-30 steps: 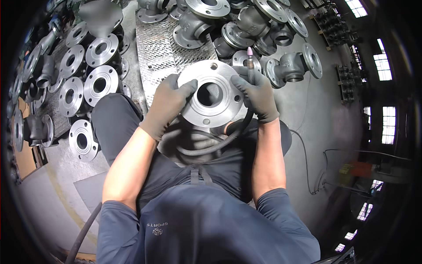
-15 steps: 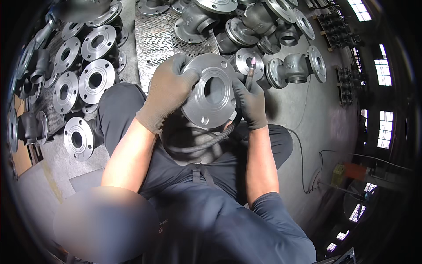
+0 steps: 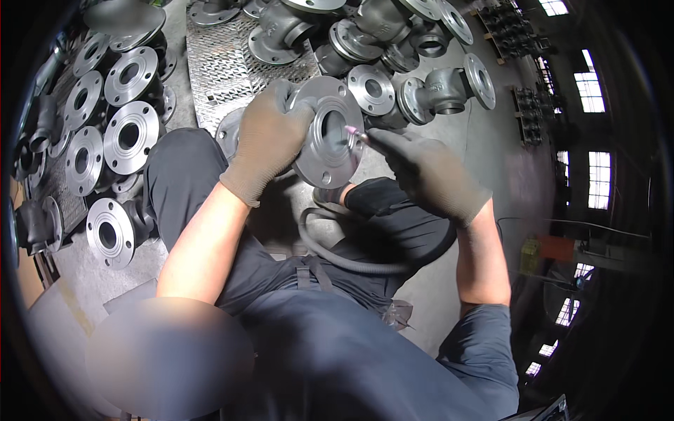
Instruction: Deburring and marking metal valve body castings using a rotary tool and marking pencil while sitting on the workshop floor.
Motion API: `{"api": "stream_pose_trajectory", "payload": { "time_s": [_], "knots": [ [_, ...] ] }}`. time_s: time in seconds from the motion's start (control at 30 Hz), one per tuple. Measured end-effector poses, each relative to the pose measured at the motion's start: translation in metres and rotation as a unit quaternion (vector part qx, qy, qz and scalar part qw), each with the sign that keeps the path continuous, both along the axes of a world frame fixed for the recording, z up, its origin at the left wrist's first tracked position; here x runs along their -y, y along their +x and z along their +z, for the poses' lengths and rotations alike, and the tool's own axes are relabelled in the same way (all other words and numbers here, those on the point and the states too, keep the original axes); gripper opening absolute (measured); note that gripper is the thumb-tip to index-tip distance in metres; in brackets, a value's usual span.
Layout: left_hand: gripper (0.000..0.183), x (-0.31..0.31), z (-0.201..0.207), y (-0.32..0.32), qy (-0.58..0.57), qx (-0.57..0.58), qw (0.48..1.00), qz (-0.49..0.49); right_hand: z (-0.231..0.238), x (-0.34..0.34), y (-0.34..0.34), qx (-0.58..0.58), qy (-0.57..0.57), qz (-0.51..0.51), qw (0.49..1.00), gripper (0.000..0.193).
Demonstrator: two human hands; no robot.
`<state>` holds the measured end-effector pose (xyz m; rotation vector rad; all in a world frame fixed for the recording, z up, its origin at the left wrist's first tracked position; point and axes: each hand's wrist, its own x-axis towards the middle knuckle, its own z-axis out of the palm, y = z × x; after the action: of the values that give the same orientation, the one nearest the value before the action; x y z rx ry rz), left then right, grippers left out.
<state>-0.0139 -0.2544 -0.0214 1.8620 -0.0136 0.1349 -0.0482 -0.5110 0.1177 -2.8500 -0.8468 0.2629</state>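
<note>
A grey metal flanged valve body (image 3: 307,163) is tilted up between my knees, its round flange with bolt holes facing me. My gloved left hand (image 3: 272,133) is closed on the flange's left rim. My gloved right hand (image 3: 437,179), also closed, grips a slim die grinder (image 3: 372,139) with a pink grinding stone (image 3: 351,130) on its tip. That stone is in front of the right side of the flange's central opening; whether it touches the metal I cannot tell. A ribbed dark hose (image 3: 330,259) loops below my right hand across my lap.
Several flanged valve bodies (image 3: 130,137) are stacked to my left. More valve castings (image 3: 372,90) stand ahead and to the right, some beside a patterned metal plate (image 3: 219,77). Dark stacked castings (image 3: 528,116) are farther right. A cable runs along the right-hand floor.
My right hand has left the flange's right side and swung right, turning the grinder so its tip points left at the opening. My left hand keeps its hold. The view has shifted slightly.
</note>
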Motion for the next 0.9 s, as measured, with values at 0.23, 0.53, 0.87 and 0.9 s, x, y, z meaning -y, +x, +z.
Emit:
{"api": "stream_pose_trajectory", "payload": {
  "time_s": [0.23,0.53,0.87,0.9],
  "knots": [
    [0.043,0.006,-0.002,0.001,0.002,0.012,1.0,-0.001,0.004,-0.04,0.014,-0.044,-0.173,0.036,0.983,0.058],
    [0.042,0.015,-0.003,-0.003,0.001,0.009,1.0,0.006,0.0,-0.053,0.026,-0.057,-0.217,0.039,0.974,0.051],
    [0.043,0.018,-0.004,-0.002,0.0,-0.007,1.0,0.0,-0.003,-0.055,0.026,-0.068,-0.22,0.026,0.973,0.048],
    [0.043,0.019,-0.004,-0.002,-0.001,-0.007,1.0,-0.002,-0.004,-0.054,0.025,-0.062,-0.222,0.031,0.973,0.047]
  ]
}}
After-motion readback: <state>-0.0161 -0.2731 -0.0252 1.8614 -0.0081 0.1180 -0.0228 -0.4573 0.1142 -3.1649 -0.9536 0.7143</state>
